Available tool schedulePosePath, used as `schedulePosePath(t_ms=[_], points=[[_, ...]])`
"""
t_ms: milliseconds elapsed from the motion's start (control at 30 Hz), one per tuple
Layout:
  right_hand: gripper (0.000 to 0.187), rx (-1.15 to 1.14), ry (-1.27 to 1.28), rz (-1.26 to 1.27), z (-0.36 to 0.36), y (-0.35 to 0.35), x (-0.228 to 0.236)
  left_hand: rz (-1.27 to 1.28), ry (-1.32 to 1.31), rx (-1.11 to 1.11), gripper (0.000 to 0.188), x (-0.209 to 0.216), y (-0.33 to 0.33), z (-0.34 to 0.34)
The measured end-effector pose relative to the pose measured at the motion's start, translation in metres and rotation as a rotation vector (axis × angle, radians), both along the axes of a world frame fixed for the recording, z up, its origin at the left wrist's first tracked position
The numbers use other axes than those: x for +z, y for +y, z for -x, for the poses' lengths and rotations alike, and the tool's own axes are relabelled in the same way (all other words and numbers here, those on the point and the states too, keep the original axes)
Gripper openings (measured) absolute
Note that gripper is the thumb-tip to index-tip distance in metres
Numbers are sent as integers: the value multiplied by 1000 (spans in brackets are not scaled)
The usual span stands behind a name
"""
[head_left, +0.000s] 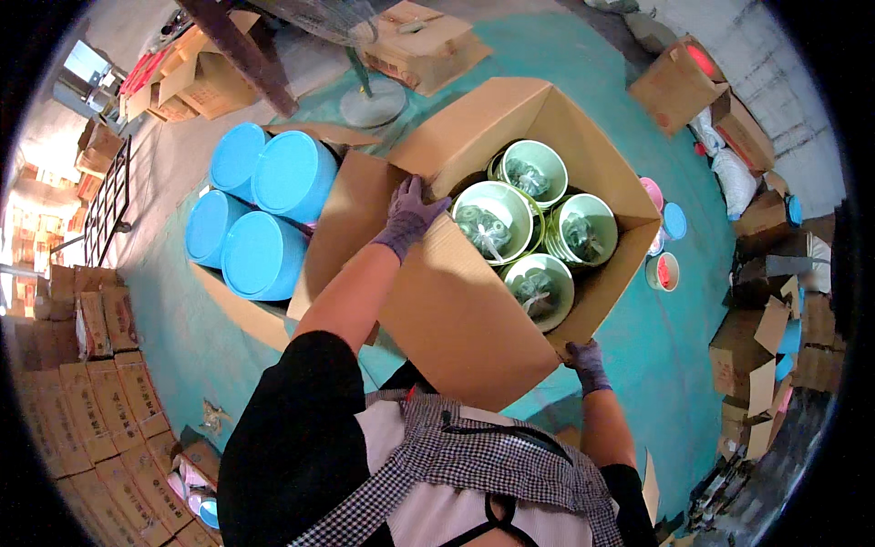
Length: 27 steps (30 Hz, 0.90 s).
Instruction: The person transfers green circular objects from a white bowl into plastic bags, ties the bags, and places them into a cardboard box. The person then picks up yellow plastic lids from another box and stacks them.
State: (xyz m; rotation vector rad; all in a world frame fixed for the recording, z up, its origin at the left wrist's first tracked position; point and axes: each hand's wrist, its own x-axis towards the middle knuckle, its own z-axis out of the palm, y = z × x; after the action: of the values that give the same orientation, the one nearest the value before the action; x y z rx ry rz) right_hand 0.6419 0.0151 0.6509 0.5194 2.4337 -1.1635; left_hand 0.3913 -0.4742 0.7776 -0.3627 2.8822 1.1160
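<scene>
A large open cardboard box (pixel 474 319) stands before me, slightly turned. It holds stacks of pale green plastic buckets (pixel 492 215), and in their tops lie clear knotted plastic bags (pixel 483 232) with dark green contents I cannot make out. My left hand (pixel 412 217), in a purple-grey glove, is closed over the box's left corner, thumb toward the inside. At the near right corner my right hand (pixel 588 365), gloved alike, grips the cardboard, its fingers partly hidden. Left of it, another open box (pixel 239 314) holds several round containers with blue tops (pixel 264 255).
A fan base (pixel 374 102) and a closed carton (pixel 424 50) stand beyond. Stacked cartons (pixel 100 401) line the left. Small pink and blue tubs (pixel 674 221) sit on the green floor (pixel 638 392) to the right, with open boxes (pixel 752 356) farther along.
</scene>
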Motion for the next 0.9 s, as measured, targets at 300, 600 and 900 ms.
schedulePosePath(t_ms=[300,600,900], points=[[40,12,32,-90,18,-41,43,-214,196,285,51,-64,-15,52],[48,-247,-88,-14,-16,34,56,-189,107,-185,42,-4,85,-4],[38,174,-16,-350,25,-46,87,522,-167,-402,25,-69,-39,11]])
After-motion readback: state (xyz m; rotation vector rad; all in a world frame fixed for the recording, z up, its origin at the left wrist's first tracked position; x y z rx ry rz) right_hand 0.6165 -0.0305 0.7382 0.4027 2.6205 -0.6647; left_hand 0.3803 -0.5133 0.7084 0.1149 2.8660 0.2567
